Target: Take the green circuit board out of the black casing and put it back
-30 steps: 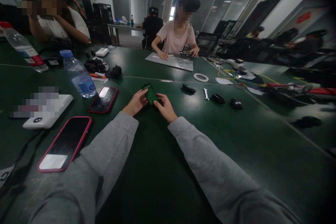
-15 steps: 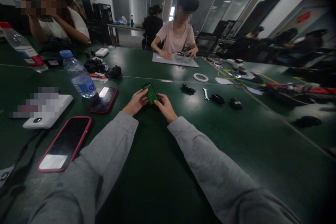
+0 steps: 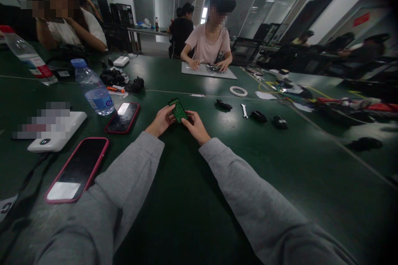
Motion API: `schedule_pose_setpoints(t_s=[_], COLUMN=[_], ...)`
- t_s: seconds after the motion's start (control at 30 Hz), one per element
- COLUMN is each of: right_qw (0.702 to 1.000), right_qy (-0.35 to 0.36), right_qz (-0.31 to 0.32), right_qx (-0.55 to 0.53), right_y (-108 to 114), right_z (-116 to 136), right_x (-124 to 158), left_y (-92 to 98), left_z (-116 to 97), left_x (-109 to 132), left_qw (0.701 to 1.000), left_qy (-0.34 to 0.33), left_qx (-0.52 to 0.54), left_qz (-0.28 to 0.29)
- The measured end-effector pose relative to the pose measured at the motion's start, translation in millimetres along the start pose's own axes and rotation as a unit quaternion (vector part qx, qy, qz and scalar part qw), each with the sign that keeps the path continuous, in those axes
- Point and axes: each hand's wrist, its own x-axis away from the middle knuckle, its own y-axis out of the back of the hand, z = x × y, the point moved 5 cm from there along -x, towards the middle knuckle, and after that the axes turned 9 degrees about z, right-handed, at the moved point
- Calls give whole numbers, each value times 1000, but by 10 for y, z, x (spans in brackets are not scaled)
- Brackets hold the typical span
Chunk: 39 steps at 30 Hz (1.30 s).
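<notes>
Both hands hold a small green circuit board (image 3: 178, 110), tilted, above the dark green table (image 3: 177, 198). My left hand (image 3: 162, 119) grips its left side, thumb on the upper face. On the lower right edge, the thumb and fingers of my right hand (image 3: 196, 126) pinch the board. Small light marks dot the face turned toward me. What lies beneath the board is hidden. Right of the hands are a black object (image 3: 224, 105), a small wrench (image 3: 244, 111) and a black piece (image 3: 258, 116).
Left of my arms lie a red-cased phone (image 3: 77, 169), a second phone (image 3: 122, 118), a white power bank (image 3: 59, 132) and a water bottle (image 3: 95, 91). A tape ring (image 3: 238, 91) lies ahead. Across the table, a person in pink (image 3: 207, 43) works on a grey board (image 3: 189, 70).
My hands keep the same grip, and the circuit board has barely shifted. Across the table, the person's hands have moved slightly over the grey board.
</notes>
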Motion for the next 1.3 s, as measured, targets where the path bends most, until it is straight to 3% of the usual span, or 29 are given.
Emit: schedule_pose_setpoints(t_s=[1.3], right_qw=[1000], right_qy=[13], right_qz=[-5], right_qx=[13], right_y=[0], right_z=[0], right_x=[-14], left_y=[-58], left_z=[-32], left_x=[35], left_qw=[1000], left_qy=[-1], left_qx=[-5], left_qz=[-14])
